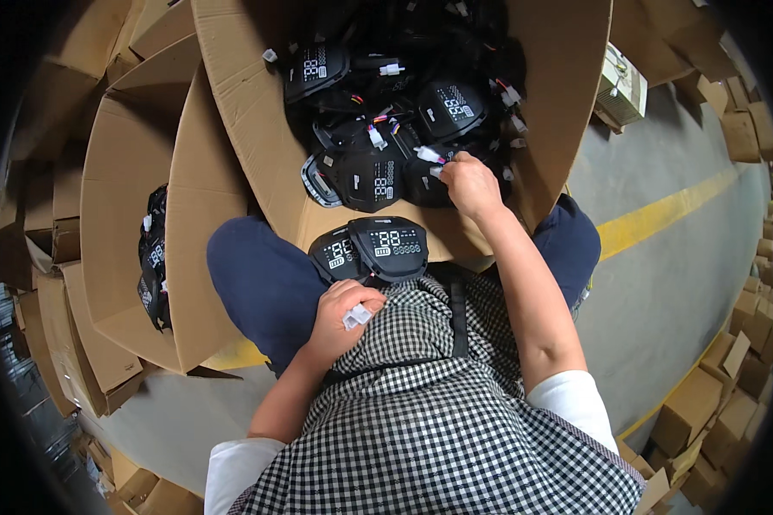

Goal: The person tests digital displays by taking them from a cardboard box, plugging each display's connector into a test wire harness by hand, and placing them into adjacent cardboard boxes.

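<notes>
My left hand [339,316] is closed over my lap, around white plug connectors [357,316]. Just beyond it, two black speedometer displays [390,247] overlap on my lap against the front of a large cardboard box [245,94]. Reaching over the box's near edge, my right hand [472,184] pinches a white connector [437,172] with its fingertips. Another white connector with pink wire [429,155] sticks out beside those fingers. Under the hand rests a black display [423,184], partly covered. More displays [453,110] with loose wires and white plugs are heaped in the box.
A second open carton [129,283] at the left holds several more displays [153,257]. Past the big box on the right stands a pale box [620,88]. Stacked cartons [696,403] line the right side, and a yellow stripe [661,215] crosses the grey floor.
</notes>
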Tool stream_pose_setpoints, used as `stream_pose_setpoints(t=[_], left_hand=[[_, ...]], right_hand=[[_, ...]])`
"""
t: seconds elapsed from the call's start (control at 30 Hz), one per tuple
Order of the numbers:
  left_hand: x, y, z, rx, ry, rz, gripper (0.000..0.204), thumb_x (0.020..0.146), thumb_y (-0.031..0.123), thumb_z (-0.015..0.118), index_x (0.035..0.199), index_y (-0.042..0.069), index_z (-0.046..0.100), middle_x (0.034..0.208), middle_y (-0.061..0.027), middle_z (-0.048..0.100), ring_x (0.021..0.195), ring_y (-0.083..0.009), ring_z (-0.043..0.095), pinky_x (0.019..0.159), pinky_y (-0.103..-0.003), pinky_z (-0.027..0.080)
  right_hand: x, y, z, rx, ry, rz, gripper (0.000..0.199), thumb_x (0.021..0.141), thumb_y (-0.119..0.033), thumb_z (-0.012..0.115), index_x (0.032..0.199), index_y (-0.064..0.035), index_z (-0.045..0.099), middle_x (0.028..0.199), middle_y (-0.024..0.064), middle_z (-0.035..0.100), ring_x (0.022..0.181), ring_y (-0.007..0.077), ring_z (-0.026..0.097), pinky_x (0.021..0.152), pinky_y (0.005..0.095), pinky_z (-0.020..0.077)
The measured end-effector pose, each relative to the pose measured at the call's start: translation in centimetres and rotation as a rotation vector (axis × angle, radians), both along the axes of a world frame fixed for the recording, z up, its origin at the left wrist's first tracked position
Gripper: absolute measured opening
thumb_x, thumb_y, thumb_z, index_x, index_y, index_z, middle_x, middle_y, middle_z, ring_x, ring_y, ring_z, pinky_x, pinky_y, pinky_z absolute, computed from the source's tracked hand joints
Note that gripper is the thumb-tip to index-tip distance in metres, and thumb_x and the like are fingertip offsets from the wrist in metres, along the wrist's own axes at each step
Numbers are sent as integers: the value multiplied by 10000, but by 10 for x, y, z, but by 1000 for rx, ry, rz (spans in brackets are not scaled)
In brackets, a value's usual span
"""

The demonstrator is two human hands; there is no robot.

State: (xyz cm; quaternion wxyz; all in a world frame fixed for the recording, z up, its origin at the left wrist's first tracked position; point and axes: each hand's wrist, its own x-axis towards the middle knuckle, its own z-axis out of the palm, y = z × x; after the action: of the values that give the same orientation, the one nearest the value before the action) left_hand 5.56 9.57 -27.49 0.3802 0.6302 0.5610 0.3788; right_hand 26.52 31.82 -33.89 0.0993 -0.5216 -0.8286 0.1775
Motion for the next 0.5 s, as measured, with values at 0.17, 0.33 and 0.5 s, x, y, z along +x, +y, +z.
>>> stream_pose_setpoints(t=[0.17, 0.33, 0.5], left_hand=[[-1, -5, 3, 4, 20, 96, 81, 837, 43, 687, 918, 36, 690, 828, -74, 687, 773, -221, 619, 726, -323, 483], [10, 17, 18, 227, 276, 90, 303, 772, 75, 724, 1070, 44, 680, 1059, -94, 674, 882, -245, 604, 789, -352, 462], [18, 32, 11, 185, 231, -164, 466, 774, 64, 686, 1233, 30, 606, 1339, -140, 557, 978, -291, 565, 881, -377, 456]], right_hand=[[4, -17, 57, 340, 506, -273, 96, 818, 1, 661, 914, -6, 665, 898, 154, 617, 733, 342, 618, 649, 404, 494], [-2, -113, 62, 138, 515, -18, 163, 812, 14, 622, 973, 23, 639, 1008, 177, 640, 830, 326, 652, 726, 403, 538], [-15, -145, 61, 109, 447, 372, 235, 704, -75, 601, 916, 24, 619, 950, 130, 609, 866, 260, 577, 759, 359, 503]])
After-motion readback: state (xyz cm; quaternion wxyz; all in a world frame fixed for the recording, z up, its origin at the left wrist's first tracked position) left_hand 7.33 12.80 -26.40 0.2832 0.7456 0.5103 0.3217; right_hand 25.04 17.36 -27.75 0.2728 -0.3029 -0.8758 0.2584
